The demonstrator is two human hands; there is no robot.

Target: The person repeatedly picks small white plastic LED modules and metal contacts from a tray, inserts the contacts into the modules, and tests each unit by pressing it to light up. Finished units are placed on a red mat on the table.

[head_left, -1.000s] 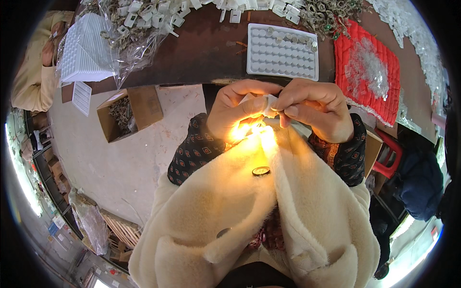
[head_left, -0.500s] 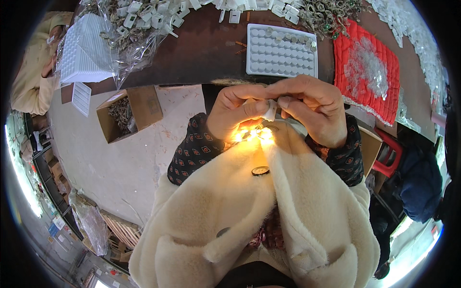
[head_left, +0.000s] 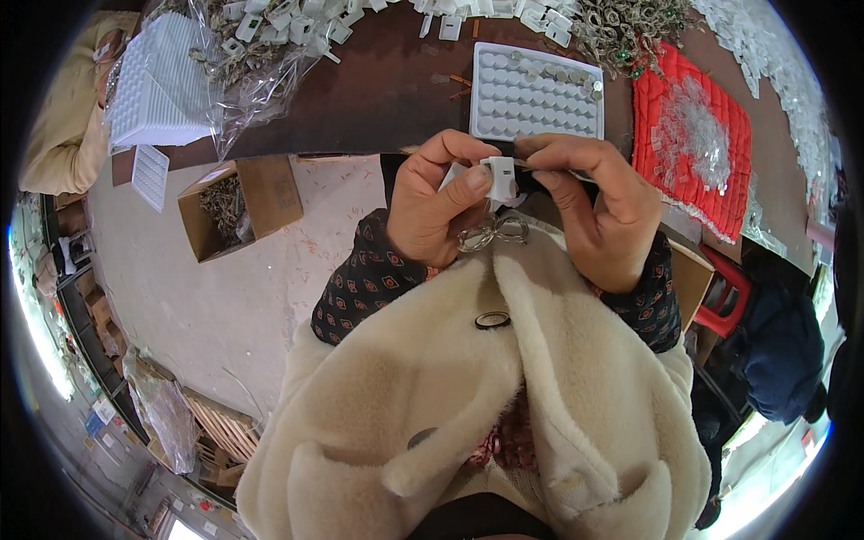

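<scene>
My left hand (head_left: 438,198) is closed on a small white plastic battery case (head_left: 500,178), pinched between thumb and fingers in front of my chest. Below the case hangs a small coil of thin string lights (head_left: 493,233), unlit. Just right of the case is my right hand (head_left: 598,202), its thumb and forefinger curved with a gap between them. Nothing shows in that gap, and the hand stands apart from the case. Beyond both hands, on the table, lies a white tray (head_left: 537,129) of round pockets, with several coin cells in its far rows.
Heaped white battery cases (head_left: 450,27) and wire bundles (head_left: 621,36) line the table's far side. A red quilted cloth (head_left: 655,153) bears clear plastic pieces. Stacked white trays (head_left: 162,85) stand left, near a person's sleeve (head_left: 63,135). An open carton (head_left: 276,193) sits below.
The string lights were glowing and are now dark. My right hand has drawn away from the battery case to the right, leaving the case in my left hand.
</scene>
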